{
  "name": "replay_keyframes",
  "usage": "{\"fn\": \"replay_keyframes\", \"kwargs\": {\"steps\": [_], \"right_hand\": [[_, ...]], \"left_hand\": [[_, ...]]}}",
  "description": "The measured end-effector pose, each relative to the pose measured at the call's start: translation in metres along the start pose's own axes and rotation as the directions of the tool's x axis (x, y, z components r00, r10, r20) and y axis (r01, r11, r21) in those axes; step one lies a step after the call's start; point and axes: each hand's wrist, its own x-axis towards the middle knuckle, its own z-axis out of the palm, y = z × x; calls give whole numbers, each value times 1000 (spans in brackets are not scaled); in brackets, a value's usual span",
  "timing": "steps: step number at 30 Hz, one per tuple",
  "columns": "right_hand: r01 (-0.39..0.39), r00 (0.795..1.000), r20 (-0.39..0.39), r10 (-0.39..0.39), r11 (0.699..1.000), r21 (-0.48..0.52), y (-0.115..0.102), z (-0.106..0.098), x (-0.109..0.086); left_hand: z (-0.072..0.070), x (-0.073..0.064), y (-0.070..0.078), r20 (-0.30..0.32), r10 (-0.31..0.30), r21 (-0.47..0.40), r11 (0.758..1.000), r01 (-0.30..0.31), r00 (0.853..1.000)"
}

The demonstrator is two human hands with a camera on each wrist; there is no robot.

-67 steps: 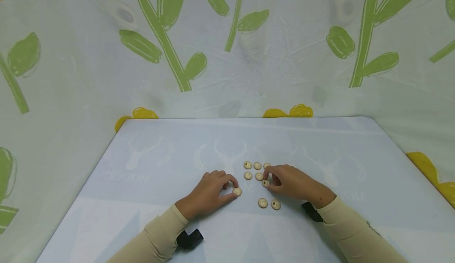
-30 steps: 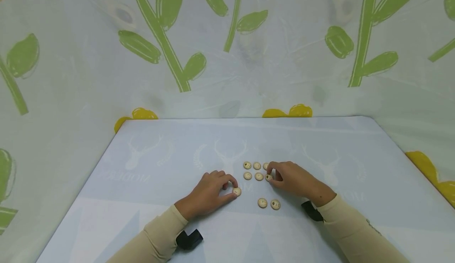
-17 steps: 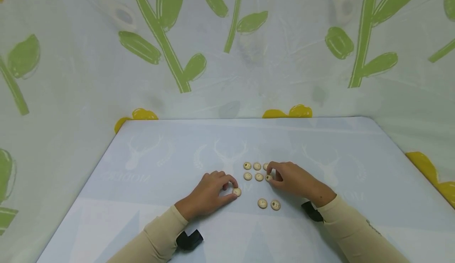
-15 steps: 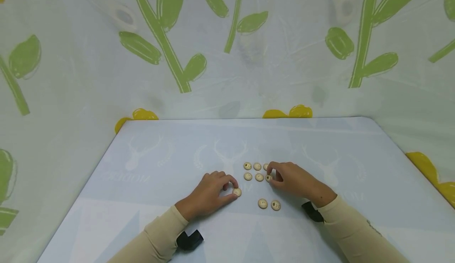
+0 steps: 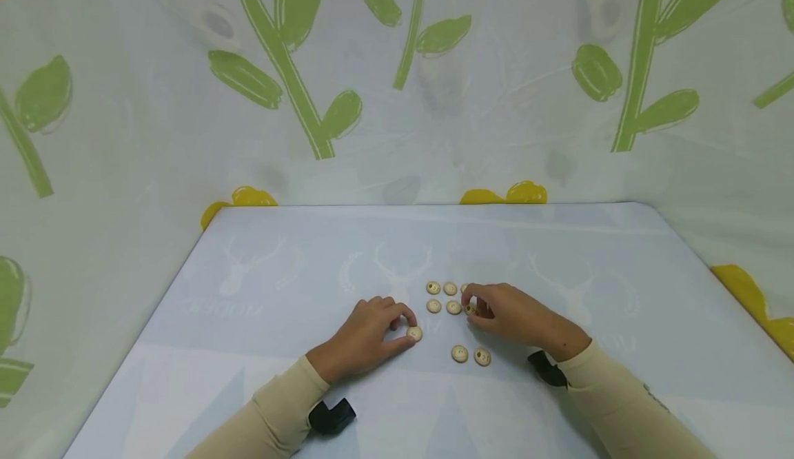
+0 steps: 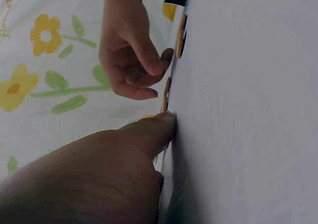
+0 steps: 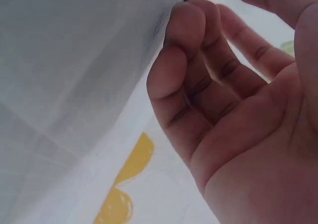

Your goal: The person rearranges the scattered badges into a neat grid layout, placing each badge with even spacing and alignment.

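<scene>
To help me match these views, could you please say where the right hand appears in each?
Head: right hand, below and right of centre.
Left wrist: right hand, upper left.
Right wrist: right hand, large, on the right.
Landmark in all three: the pale tabletop.

Soft, even, slightly dim light covers the counter (image 5: 310,252) in the head view, leaving a faint shadow beside the right sleeve (image 5: 626,404); lettering toward the counter's left edge looks smeared. The left wrist view leaves the left hand (image 6: 99,169) underexposed, dark shadow beside it. The right wrist view is hazy, its fingers (image 7: 166,75) softly lit.
</scene>
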Motion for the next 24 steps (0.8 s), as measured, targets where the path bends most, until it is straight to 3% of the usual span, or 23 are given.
{"fn": "replay_keyframes", "kwargs": {"steps": [8, 16, 24], "right_hand": [[105, 990, 85, -110, 993, 54, -4, -4, -4], [119, 979, 152, -136, 986, 115, -4, -6, -8], [152, 971, 168, -172, 980, 126, -6, -5, -9]], "left_hand": [[0, 1, 0, 12, -16, 7, 1000, 16, 1000], [0, 1, 1, 12, -17, 18, 1000, 17, 1000], [1, 1, -1, -12, 7, 21, 1000, -6, 1000]]}}
